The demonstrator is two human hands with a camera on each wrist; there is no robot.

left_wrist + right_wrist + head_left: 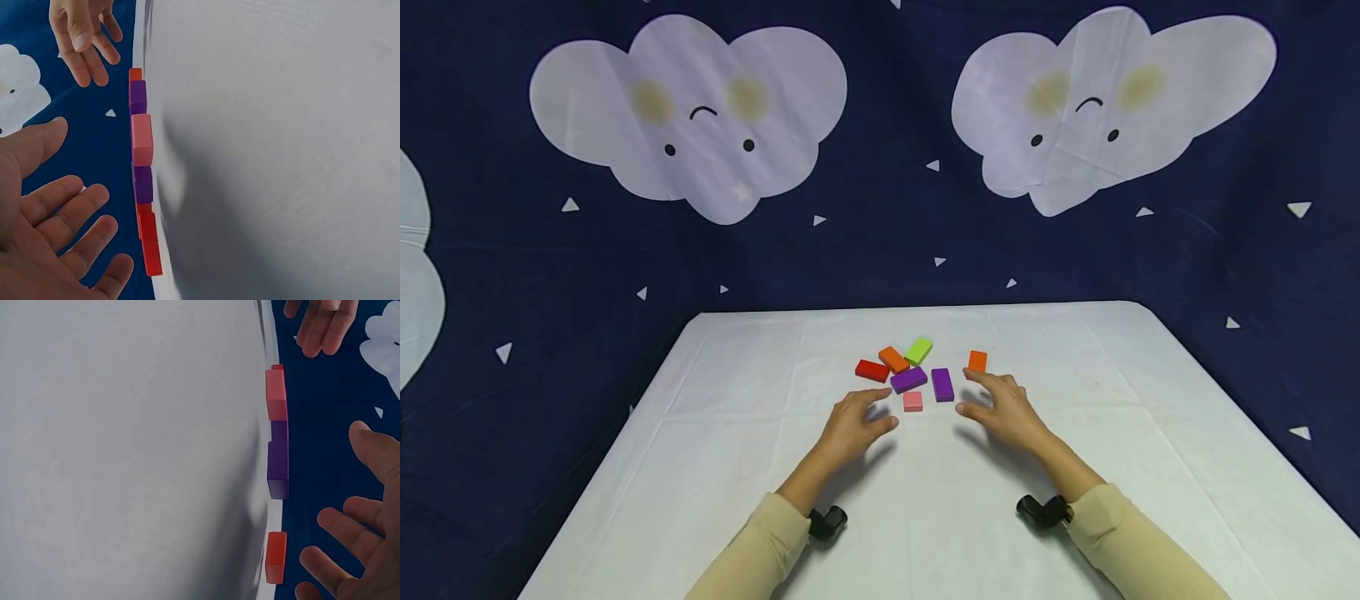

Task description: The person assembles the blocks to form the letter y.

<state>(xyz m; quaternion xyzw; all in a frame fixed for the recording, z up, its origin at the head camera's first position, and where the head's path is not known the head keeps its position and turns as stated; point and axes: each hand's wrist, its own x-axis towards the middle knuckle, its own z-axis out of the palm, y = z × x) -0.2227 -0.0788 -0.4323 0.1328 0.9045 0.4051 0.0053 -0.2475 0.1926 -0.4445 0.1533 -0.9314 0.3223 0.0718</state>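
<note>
My left hand (pixel 850 427) hovers over the table, fingers spread and holding nothing, just left of a pink block (pixel 913 402). Opposite it, my right hand (pixel 1007 410) hangs with parted fingers and an empty grasp, its fingertips by an orange block (pixel 977 361). Between the hands lie two purple blocks (pixel 942 385), one upright in view and one slanted. Behind them are a lime green block (pixel 918 351), a second orange block (pixel 894 360) and a red block (pixel 872 371). In the left wrist view the pink block (pixel 142 139) shows side-on; the green one is hidden there.
A white cloth covers the table (pixel 910 517), whose far edge runs behind the blocks. Beyond it hangs a dark blue curtain (pixel 880 258) with clouds and small triangles. Each wrist wears a black camera (pixel 828 524).
</note>
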